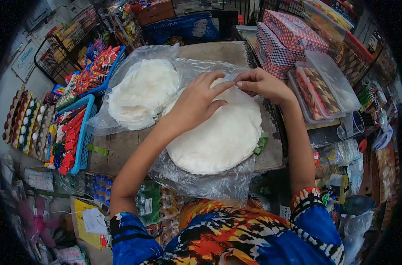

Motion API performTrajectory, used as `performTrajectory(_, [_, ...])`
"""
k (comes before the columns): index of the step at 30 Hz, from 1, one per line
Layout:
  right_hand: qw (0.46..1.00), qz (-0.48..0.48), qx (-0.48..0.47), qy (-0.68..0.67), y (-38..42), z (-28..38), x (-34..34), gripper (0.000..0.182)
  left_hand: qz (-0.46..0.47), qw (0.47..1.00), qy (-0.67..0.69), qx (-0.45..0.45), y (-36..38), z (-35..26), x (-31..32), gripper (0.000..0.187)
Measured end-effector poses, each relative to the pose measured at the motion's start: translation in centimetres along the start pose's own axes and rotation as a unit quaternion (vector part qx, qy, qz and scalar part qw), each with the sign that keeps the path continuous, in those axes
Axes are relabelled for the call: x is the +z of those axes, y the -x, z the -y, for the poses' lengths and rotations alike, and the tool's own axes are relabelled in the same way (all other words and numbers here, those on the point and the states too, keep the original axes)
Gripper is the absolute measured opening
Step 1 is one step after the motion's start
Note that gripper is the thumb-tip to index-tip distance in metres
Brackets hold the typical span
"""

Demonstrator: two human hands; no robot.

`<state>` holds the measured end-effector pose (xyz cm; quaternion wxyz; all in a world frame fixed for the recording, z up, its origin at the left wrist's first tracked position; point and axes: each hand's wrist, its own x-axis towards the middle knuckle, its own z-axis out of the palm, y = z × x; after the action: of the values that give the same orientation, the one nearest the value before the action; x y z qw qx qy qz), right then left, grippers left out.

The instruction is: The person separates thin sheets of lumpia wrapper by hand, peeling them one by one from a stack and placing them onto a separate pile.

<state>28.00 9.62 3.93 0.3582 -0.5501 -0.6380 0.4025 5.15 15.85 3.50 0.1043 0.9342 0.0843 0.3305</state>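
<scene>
A stack of thin, round white wrappers (216,141) lies on clear plastic in front of me. My left hand (203,98) is over its far left part, fingers spread, with one fingertip reaching toward my right hand. At the stack's far edge, my right hand (265,86) has thumb and fingers pinched together; what lies between them is too small to make out. A second stack of white wrappers (141,92) sits to the left on its own plastic bag (105,115). Under the near stack, the clear plastic sheet (205,183) hangs over the table's front edge.
The wooden table (216,52) carries both stacks. A green strip (261,143) lies at the right, another green piece (97,150) at the left. Blue baskets (87,132) of packets and egg trays (26,123) stand left. Checkered boxes (293,33) and plastic containers (326,88) stand right.
</scene>
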Motion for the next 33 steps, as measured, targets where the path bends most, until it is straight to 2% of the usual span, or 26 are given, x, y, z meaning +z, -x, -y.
performTrajectory(3, [1.0, 0.018, -0.005, 0.009, -0.3, -0.6, -0.4, 0.022, -0.017, 0.999, -0.042, 0.001, -0.8, 1.1, 1.3, 0.033])
performTrajectory(7, [1.0, 0.015, -0.019, 0.004, 0.0, -0.3, 0.0, 0.025, -0.021, 0.994, -0.068, 0.079, -0.8, 2.4, 1.7, 0.025])
performTrajectory(9, [0.999, -0.011, 0.035, -0.003, 0.0, 0.2, 0.2, 0.028, -0.027, 0.992, -0.069, 0.103, -0.6, 2.7, 1.6, 0.024])
performTrajectory(11, [0.999, 0.0, 0.038, 0.013, 0.0, 0.6, 0.4, 0.027, -0.053, 0.985, -0.074, 0.145, -0.2, 2.8, 1.5, 0.023])
performTrajectory(13, [0.999, 0.014, 0.04, 0.031, -0.4, 0.3, 0.6, 0.027, -0.048, 0.987, -0.037, 0.147, -0.2, 2.4, 1.5, 0.023])
performTrajectory(15, [0.988, -0.007, -0.064, 0.143, -1.3, -1.4, 1.0, 0.02, -0.043, 0.988, 0.002, 0.15, 0.2, 2.5, 1.4, 0.023])
performTrajectory(16, [0.988, -0.007, -0.063, 0.144, -1.6, -2.1, 0.9, 0.02, 0.006, 0.988, 0.02, 0.151, 0.7, 2.8, 1.2, 0.023])
performTrajectory(17, [0.982, -0.053, -0.049, 0.176, -1.8, -2.7, 0.7, 0.022, 0.055, 0.986, 0.038, 0.153, 1.2, 3.2, 0.9, 0.022])
performTrajectory(18, [0.972, -0.099, -0.035, 0.208, -1.9, -3.0, 0.5, 0.023, 0.055, 0.986, 0.04, 0.155, 1.9, 3.2, 0.3, 0.022])
performTrajectory(19, [0.972, -0.101, -0.033, 0.208, -1.8, -2.6, 0.4, 0.023, 0.058, 0.988, 0.037, 0.135, 2.7, 2.9, -0.5, 0.023])
performTrajectory(21, [0.984, -0.087, 0.082, 0.133, -1.5, -2.0, 0.5, 0.021, 0.063, 0.99, 0.038, 0.117, 4.1, 2.4, -1.8, 0.023])
performTrajectory(22, [0.984, -0.087, 0.084, 0.132, -1.5, -2.2, 0.4, 0.021, 0.081, 0.99, 0.035, 0.111, 4.8, 2.2, -2.4, 0.024])
performTrajectory(24, [0.977, -0.101, 0.028, 0.184, -1.8, -2.4, 0.6, 0.025, 0.099, 0.989, 0.03, 0.106, 5.4, 1.7, -3.0, 0.025])
performTrajectory(28, [0.985, -0.065, 0.082, 0.139, -1.6, -1.7, 0.5, 0.03, 0.086, 0.992, 0.009, 0.086, 5.7, 1.5, -3.1, 0.026])
performTrajectory(30, [0.979, -0.105, -0.082, 0.155, -1.6, -1.2, 1.0, 0.032, 0.081, 0.995, 0.008, 0.064, 5.5, 1.3, -2.9, 0.026])
performTrajectory(31, [0.979, -0.105, -0.082, 0.156, -1.5, -0.6, 1.7, 0.032, 0.08, 0.996, 0.031, 0.034, 5.3, 1.2, -2.6, 0.028])
performTrajectory(33, [0.976, -0.092, -0.168, 0.103, -1.9, 0.4, 3.5, 0.033, 0.079, 0.995, 0.054, 0.007, 5.2, 1.3, -2.3, 0.03])
